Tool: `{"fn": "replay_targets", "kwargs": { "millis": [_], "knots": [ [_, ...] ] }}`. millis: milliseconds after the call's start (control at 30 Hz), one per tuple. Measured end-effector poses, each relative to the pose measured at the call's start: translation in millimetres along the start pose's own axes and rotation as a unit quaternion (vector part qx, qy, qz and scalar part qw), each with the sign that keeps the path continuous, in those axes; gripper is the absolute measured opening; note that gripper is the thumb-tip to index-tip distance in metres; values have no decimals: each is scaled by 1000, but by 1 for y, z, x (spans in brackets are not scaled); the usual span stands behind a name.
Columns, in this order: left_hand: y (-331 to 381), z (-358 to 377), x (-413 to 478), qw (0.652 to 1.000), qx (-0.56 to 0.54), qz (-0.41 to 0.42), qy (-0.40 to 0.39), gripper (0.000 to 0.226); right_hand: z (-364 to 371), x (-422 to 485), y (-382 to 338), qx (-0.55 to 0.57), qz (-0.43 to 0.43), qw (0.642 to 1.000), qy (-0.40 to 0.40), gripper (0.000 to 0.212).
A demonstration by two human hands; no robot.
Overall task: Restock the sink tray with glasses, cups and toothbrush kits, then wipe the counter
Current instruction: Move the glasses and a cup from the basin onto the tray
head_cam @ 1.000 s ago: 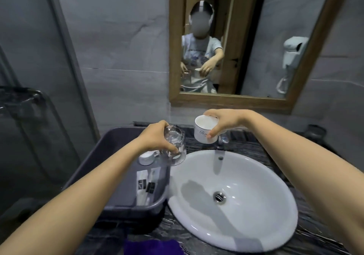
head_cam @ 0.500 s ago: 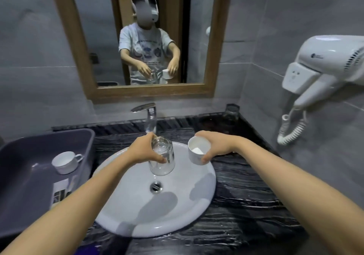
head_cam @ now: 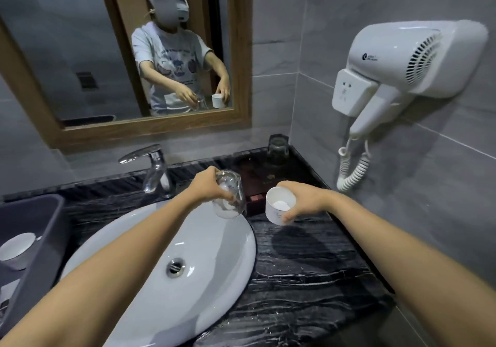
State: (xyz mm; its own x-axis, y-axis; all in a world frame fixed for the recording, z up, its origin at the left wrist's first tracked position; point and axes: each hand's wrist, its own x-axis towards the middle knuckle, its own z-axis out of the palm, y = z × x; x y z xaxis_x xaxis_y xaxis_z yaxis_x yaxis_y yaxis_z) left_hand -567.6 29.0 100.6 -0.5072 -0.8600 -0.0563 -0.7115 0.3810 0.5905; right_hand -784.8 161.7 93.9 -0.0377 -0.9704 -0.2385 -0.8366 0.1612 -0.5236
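Observation:
My left hand [head_cam: 205, 185] grips a clear drinking glass [head_cam: 229, 199], tilted, above the right rim of the white basin [head_cam: 214, 252]. My right hand [head_cam: 306, 199] holds a white ceramic cup [head_cam: 279, 207] over the black marble counter [head_cam: 303, 266], just in front of a dark brown tray [head_cam: 268, 177] that lies in the back right corner. One upturned glass [head_cam: 278, 145] stands at the tray's far end. Another white cup [head_cam: 16, 248] sits inside the grey plastic bin [head_cam: 48, 228] at the left edge.
A chrome tap [head_cam: 154, 169] rises behind the basin. A white wall hair dryer [head_cam: 402, 62] with a coiled cord [head_cam: 351, 167] hangs on the right wall over the counter. A wood-framed mirror [head_cam: 241, 51] covers the back wall.
Both hands have carried the glass and the cup to the right, from over the bin and basin toward the dark tray. The view has swung right with them.

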Motion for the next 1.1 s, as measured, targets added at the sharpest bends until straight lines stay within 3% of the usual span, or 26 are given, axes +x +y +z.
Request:
{"fn": "replay_targets", "kwargs": {
  "millis": [400,600,833,1100],
  "knots": [
    [35,19,138,1000,-14,4,15,76,-31,50,57,8,60,997,53,63],
    [30,29,192,999,-47,1,5,72,-31,91,73,41,102,990,90,95],
    [18,47,234,999,-50,5,-5,78,-25,132,85,60,122,981,140,91],
    [10,56,262,998,-47,31,-9,85,-24,154,87,51,119,982,134,90]
  ]
}}
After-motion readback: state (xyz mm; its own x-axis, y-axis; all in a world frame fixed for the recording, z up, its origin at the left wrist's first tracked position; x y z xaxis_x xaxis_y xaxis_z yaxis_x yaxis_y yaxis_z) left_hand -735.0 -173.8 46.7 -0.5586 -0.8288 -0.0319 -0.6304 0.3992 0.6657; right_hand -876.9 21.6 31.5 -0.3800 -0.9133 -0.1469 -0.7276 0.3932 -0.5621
